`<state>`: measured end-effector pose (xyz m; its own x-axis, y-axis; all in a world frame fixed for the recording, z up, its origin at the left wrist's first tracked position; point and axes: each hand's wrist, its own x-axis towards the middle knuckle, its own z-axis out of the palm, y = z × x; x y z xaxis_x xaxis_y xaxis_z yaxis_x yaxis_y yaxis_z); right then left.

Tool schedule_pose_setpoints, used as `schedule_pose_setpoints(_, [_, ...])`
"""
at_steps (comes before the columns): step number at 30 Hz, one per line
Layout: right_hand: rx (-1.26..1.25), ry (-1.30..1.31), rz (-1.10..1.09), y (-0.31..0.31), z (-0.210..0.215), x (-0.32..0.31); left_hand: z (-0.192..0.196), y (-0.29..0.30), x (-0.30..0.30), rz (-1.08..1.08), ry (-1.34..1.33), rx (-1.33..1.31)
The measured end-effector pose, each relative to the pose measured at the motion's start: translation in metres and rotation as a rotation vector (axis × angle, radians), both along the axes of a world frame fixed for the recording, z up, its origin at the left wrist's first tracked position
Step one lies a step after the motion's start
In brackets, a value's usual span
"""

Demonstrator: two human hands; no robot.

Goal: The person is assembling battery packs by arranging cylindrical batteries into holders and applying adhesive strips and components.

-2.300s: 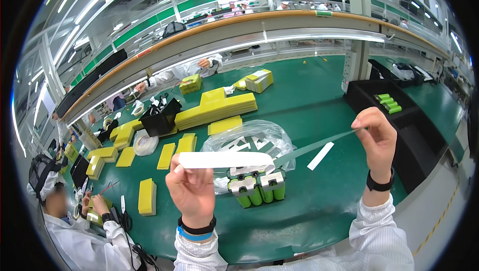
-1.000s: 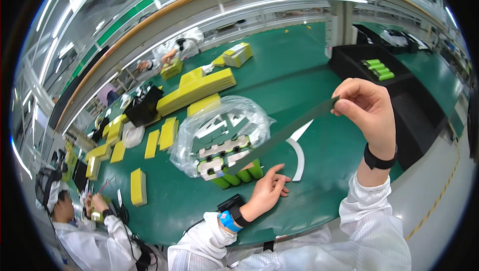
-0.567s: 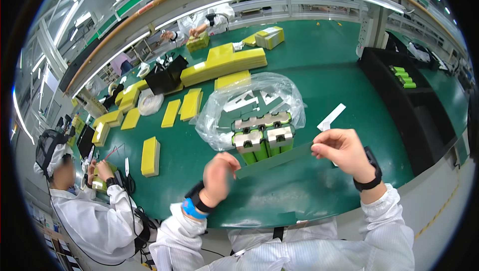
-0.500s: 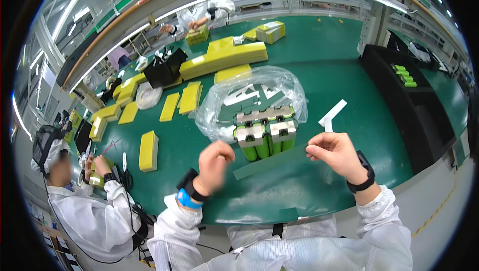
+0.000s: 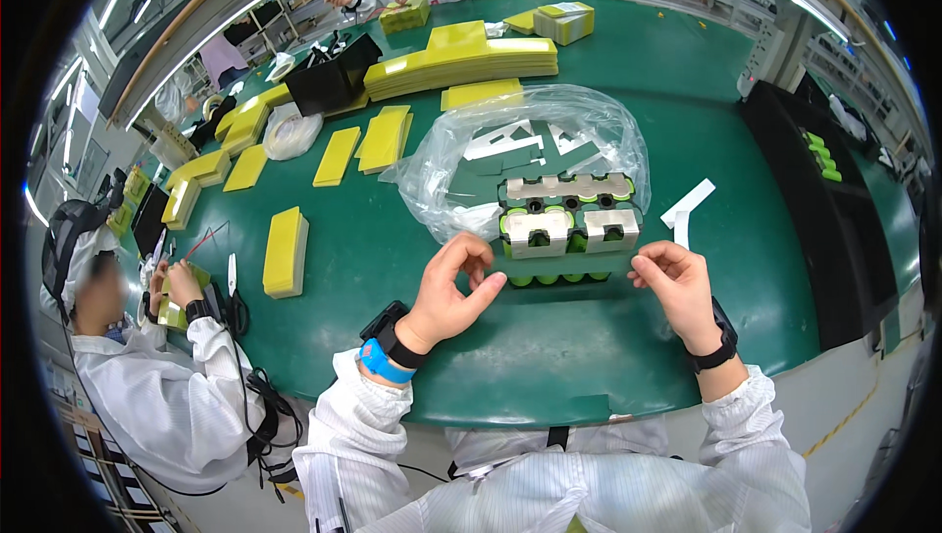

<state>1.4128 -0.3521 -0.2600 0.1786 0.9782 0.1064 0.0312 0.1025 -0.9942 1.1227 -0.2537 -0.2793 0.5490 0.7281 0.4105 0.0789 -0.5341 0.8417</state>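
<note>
A pack of green cylindrical cells with silver metal tabs on top lies on the green table in front of me. A dark green strip lies stretched across the pack's near side. My left hand pinches the strip's left end with thumb and forefinger. My right hand pinches its right end. Both wrists wear bands.
A clear plastic bag with white strips lies behind the pack. A white backing strip lies to the right. Yellow flat pieces and stacks cover the left and far table. A person in white works at my left. A black tray stands right.
Both hands came down from holding the strip up in the air. The strip now lies across the near side of the cell pack, held at both ends.
</note>
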Motion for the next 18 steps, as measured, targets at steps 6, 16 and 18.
schedule_pose_setpoints(6, [0.051, -0.029, -0.029, 0.003, 0.003, -0.002, 0.004, 0.0, 0.002, 0.025, -0.068, 0.029])
schedule_pose_setpoints(16, [0.153, -0.065, -0.052, 0.008, 0.003, -0.006, 0.004, -0.003, 0.011, 0.081, -0.194, 0.056])
schedule_pose_setpoints(18, [0.191, -0.081, -0.056, 0.01, 0.004, -0.007, 0.003, -0.003, 0.011, 0.068, -0.23, 0.037])
